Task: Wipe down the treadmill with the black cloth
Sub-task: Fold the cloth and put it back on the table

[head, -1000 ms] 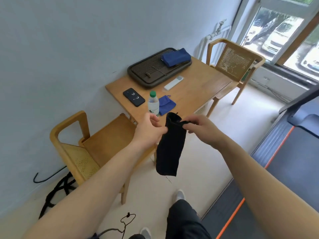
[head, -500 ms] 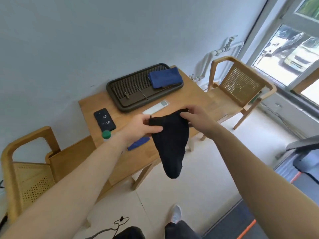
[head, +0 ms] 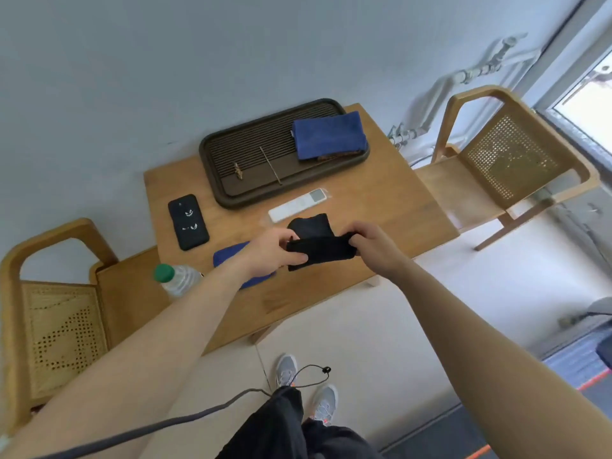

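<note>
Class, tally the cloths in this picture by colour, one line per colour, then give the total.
Black: 1, the black cloth, gripped by the left hand and the right hand.
Blue: 2, the folded blue cloth on the tray and the second blue cloth on the table, partly hidden by the left forearm.
Total: 3

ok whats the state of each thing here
black cloth: bunched, held between both hands
left hand: grips the cloth
right hand: grips the cloth
bottle: capped
phone: lying flat on table
blue towel: folded, on tray
</note>
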The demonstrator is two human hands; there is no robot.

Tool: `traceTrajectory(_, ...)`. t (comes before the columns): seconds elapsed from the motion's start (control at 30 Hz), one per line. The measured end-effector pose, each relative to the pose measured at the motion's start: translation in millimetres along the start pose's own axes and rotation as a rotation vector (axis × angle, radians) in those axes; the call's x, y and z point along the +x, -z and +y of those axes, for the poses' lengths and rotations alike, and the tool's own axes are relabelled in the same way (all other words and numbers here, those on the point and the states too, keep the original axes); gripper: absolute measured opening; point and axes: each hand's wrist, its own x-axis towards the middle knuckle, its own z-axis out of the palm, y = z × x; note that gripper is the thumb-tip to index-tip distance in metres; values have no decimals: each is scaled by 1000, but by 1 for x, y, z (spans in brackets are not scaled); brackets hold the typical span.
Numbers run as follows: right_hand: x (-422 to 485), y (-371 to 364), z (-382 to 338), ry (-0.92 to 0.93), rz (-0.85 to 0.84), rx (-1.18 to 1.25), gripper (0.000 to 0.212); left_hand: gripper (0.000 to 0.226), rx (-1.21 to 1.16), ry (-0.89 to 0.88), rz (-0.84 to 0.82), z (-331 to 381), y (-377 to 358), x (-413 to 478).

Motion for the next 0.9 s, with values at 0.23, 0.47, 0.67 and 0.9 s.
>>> traceTrajectory(0.23, 49, -49, 71, -180, -95, -65, 25, 8, 24, 179, -46, -73, -50, 51)
traceTrajectory(0.47, 139, -57, 64, -128, -38, -165, 24, 13, -16, 238, 284, -95, -38, 117)
traceTrajectory(0.67, 154, -80, 83, -153, 98, -398, 50, 42, 307, 228, 541, -95, -51, 127)
traceTrajectory(0.9, 86, -117, 99, -10, 227, -279, 31, 44, -474, 438, 451, -97, -77, 92)
